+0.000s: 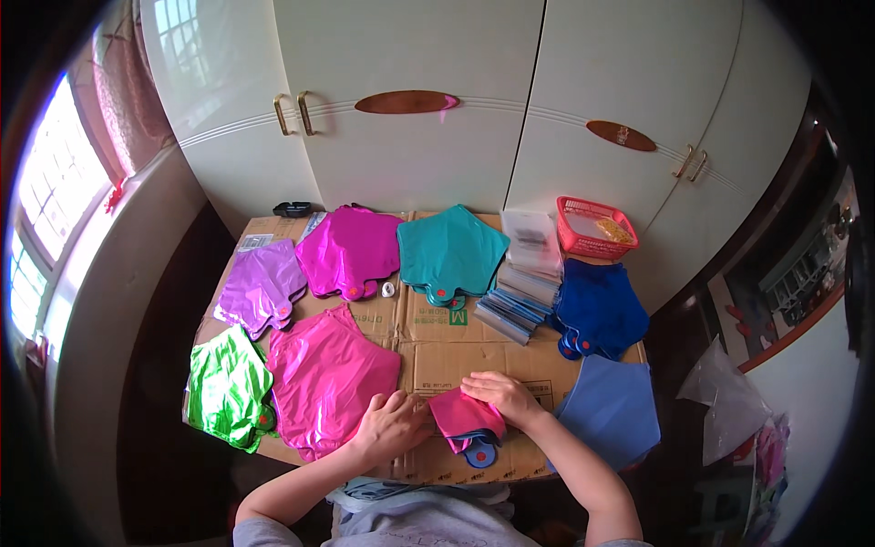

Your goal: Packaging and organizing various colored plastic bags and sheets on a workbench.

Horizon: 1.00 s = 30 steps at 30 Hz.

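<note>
Slanting lengthwise, tab [480,455] bodyward, pink bundle [463,419] lies under extended right fingers [483,386] — left fingers [415,409] curled, hold unclear.

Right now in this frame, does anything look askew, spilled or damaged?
Nothing looks spilled or damaged. The grey-blue flat packets beside the dark blue foil stack look askew: they lie fanned out at uneven angles instead of squared up. The folded pink foil bundle under the right hand shows nothing odd.
</note>
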Motion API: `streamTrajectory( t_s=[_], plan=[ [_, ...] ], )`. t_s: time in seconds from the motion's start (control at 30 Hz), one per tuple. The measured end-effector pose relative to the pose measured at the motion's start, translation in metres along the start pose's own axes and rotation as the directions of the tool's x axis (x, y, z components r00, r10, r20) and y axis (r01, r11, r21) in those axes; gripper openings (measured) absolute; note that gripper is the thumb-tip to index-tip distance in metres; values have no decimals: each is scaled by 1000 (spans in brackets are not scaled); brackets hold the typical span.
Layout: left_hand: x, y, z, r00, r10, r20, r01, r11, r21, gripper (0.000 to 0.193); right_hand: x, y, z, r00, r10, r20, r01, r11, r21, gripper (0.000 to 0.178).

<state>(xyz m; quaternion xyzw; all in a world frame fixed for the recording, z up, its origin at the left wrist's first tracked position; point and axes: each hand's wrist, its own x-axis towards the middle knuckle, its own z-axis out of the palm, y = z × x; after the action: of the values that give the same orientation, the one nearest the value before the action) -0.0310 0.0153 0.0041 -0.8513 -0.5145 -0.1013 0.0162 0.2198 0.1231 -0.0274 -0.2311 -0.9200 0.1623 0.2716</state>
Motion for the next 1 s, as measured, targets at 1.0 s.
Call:
streamTrajectory(
  t_s=[1.0],
  plan=[
    [22,-7,5,952,226,-207,-238,971,-34,22,4,-10,0,995,22,-94,-26,999,-38,27]
  ],
)
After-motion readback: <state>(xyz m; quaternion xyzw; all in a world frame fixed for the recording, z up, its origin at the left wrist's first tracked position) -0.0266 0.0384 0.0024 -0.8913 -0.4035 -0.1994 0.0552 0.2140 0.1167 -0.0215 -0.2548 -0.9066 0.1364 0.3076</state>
